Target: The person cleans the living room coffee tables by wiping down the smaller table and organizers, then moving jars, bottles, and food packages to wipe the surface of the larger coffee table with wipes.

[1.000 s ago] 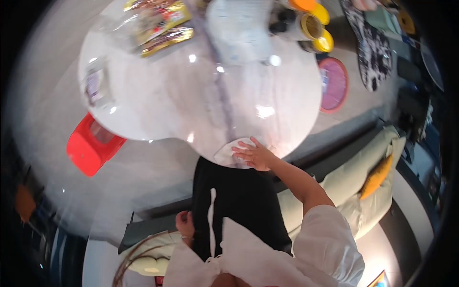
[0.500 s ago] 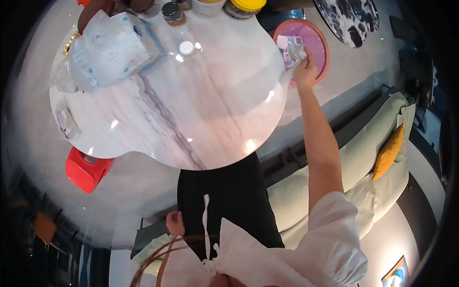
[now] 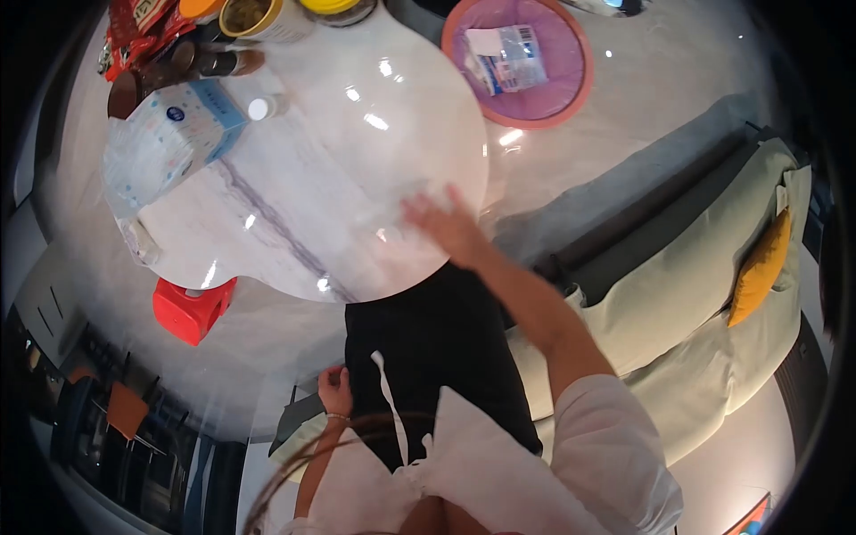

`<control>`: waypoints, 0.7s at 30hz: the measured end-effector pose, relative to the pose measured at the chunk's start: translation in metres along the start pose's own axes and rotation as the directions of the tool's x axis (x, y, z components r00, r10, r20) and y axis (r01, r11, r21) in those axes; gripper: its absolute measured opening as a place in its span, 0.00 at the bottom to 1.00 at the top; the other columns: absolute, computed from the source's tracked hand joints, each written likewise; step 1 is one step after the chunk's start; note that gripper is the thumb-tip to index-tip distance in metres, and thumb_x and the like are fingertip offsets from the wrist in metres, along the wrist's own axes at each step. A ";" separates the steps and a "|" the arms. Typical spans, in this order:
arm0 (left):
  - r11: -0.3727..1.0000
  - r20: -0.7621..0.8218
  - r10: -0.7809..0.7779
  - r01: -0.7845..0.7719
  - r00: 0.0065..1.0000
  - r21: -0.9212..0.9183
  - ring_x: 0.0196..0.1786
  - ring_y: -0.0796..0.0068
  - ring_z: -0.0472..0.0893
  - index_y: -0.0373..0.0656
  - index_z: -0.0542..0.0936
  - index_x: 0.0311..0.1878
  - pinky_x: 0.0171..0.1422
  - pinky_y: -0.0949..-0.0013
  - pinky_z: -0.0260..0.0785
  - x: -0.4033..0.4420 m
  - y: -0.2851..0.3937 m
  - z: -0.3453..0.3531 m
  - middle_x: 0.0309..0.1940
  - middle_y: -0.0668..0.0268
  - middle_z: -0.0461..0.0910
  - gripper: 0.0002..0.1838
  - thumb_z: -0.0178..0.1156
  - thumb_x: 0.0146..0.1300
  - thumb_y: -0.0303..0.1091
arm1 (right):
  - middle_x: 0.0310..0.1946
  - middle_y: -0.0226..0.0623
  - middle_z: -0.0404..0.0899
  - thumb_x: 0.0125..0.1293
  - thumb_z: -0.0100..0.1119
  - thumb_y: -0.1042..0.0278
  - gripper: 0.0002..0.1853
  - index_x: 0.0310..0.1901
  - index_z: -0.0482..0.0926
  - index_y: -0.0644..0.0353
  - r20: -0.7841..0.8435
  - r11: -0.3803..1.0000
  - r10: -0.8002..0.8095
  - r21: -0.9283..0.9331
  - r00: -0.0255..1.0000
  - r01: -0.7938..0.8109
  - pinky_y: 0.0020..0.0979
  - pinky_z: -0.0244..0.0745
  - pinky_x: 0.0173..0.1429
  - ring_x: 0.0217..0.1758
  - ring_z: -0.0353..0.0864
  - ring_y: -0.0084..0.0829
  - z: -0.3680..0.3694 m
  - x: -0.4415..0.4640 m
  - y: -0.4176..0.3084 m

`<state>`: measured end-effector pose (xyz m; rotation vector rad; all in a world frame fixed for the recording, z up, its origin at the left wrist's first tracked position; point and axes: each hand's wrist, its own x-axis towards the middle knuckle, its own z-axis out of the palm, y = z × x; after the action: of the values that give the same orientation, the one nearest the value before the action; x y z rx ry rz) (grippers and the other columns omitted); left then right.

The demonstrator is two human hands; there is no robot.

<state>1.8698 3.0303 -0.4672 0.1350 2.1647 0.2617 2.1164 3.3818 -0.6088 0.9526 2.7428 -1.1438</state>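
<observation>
My right hand [image 3: 446,227], slightly blurred, hovers over the right front part of the marble-patterned table [image 3: 357,178]. Its fingers are spread with nothing in them. Beside my left thigh hangs my left hand [image 3: 335,390], its fingers curled in and no object showing in them. Beyond the table's right edge stands a pink waste bin [image 3: 568,98] with a purplish liner. Crumpled clear plastic packaging [image 3: 515,61] with printed labels lies in the bin.
On the table's left are a tissue pack [image 3: 169,134], a white-capped bottle [image 3: 260,109], dark-lidded jars, yellow-lidded tubs and red snack packets [image 3: 138,36]. A small clear packet [image 3: 138,241] lies at the left edge. A red container [image 3: 192,312] stands below; a sofa [image 3: 678,294] lies right.
My right hand has let go of the plastic packaging in the bin and pulled back over the table, its fingers spreading. The view has shifted; my left hand stays by my thigh.
</observation>
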 end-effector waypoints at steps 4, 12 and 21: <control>0.977 -0.178 0.126 -0.091 0.976 0.191 0.32 0.65 0.76 0.39 0.78 0.35 0.39 0.66 0.70 -0.005 -0.020 0.024 0.32 0.60 0.78 0.10 0.65 0.57 0.35 | 0.71 0.32 0.54 0.60 0.44 0.77 0.32 0.68 0.60 0.47 -0.248 0.937 0.124 -0.289 0.961 -0.196 0.44 0.48 0.74 0.75 0.49 0.35 -0.096 0.027 0.123; 0.965 -0.091 0.251 -0.257 0.964 -0.052 0.30 0.74 0.76 0.39 0.77 0.40 0.32 0.72 0.70 -0.063 0.068 0.048 0.36 0.63 0.75 0.11 0.62 0.60 0.36 | 0.60 0.36 0.70 0.68 0.47 0.71 0.26 0.68 0.60 0.56 0.052 -0.411 0.636 0.867 0.770 0.280 0.34 0.65 0.66 0.61 0.71 0.33 -0.230 -0.075 0.059; 0.842 0.184 0.511 -0.445 0.840 -0.307 0.28 0.75 0.78 0.39 0.78 0.40 0.31 0.74 0.72 -0.084 0.207 0.062 0.31 0.61 0.80 0.13 0.63 0.60 0.38 | 0.68 0.39 0.60 0.69 0.48 0.63 0.31 0.71 0.52 0.55 -0.244 -0.514 0.564 0.644 0.789 0.566 0.38 0.58 0.70 0.68 0.63 0.36 -0.327 -0.203 -0.051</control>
<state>1.9689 3.2237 -0.3853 0.5450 1.7857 0.7659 2.3214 3.4591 -0.2883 1.2340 0.0557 -4.1198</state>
